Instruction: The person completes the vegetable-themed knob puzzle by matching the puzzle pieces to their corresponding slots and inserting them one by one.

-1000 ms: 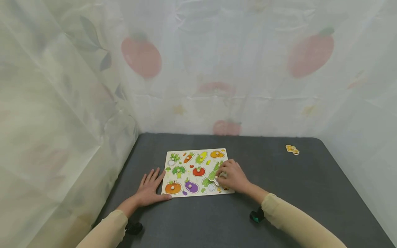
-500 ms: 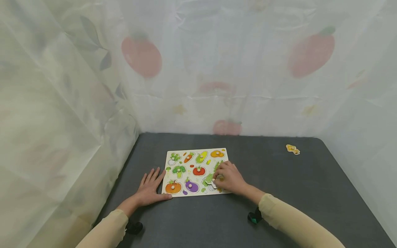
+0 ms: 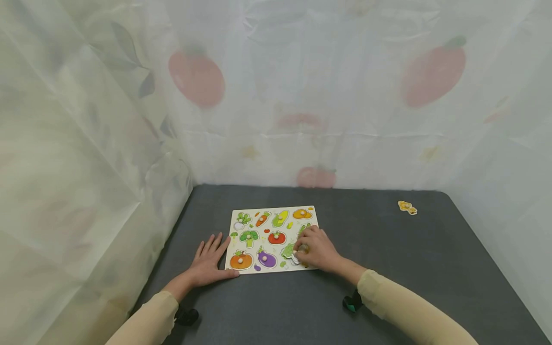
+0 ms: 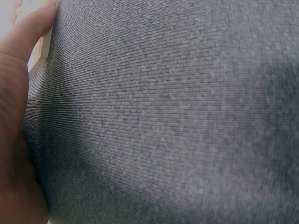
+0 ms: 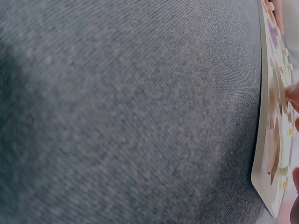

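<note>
A white wooden knob puzzle board (image 3: 261, 245) with vegetable pictures lies on the dark table. My left hand (image 3: 207, 267) rests spread at its left edge, the thumb along the near left corner; the left wrist view shows that thumb (image 4: 29, 29) over the board's edge. Over the board's lower right, my right hand (image 3: 318, 249) pinches a green-and-white leafy cabbage piece (image 3: 288, 250), whose knob the fingers hide. In the right wrist view, the piece's edge (image 5: 279, 88) sits slightly tilted at the board's surface beneath a fingertip (image 5: 293, 94).
Beyond the right hand, a yellow-tan two-lobed puzzle piece (image 3: 407, 207) lies on the table's far right (image 3: 431, 268). Pumpkin (image 3: 240, 260), eggplant (image 3: 266, 259) and tomato (image 3: 276, 238) pieces sit in the board. A patterned white curtain (image 3: 366, 96) stands behind the table.
My right hand has moved a little left with the cabbage piece, bringing it over the leafy picture at the board's lower right. The left hand has stayed in place.
</note>
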`<state>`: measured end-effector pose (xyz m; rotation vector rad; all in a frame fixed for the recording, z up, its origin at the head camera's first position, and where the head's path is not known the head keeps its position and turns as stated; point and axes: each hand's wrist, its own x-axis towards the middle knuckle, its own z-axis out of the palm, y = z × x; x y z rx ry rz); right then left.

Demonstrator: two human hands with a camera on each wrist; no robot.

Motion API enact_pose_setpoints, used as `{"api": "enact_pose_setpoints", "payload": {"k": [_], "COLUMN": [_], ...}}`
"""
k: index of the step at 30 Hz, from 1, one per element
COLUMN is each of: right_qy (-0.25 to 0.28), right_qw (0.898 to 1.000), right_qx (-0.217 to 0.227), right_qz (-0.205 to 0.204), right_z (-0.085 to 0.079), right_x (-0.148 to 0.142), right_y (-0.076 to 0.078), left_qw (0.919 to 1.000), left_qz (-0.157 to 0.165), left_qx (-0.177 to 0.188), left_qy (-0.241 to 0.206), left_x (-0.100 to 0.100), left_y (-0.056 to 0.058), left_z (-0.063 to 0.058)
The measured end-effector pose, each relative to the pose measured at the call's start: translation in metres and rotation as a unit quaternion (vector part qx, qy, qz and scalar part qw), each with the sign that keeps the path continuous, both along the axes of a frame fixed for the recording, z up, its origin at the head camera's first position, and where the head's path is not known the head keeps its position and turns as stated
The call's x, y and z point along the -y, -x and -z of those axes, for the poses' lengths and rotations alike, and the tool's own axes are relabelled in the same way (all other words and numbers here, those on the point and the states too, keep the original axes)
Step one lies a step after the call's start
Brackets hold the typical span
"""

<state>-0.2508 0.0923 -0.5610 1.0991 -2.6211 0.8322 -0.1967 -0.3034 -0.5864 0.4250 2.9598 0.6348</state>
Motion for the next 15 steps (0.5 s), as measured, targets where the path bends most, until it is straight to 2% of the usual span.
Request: {"api": "enact_pose_setpoints", "payload": {"k": [15], "right_qy": [-0.002], "right_qw": [1.000], "right_qx": [0.012], "right_qz": [-0.001], "right_z": [0.0017], "right_x": [0.0021], "right_y": [-0.0008], "left_qw": [1.0000], "left_qz": [0.000], "left_qx": [0.002], "left_qy": [-0.008], "left_x": [-0.0006], "left_y": [-0.0017], "left_z": [-0.0030]}}
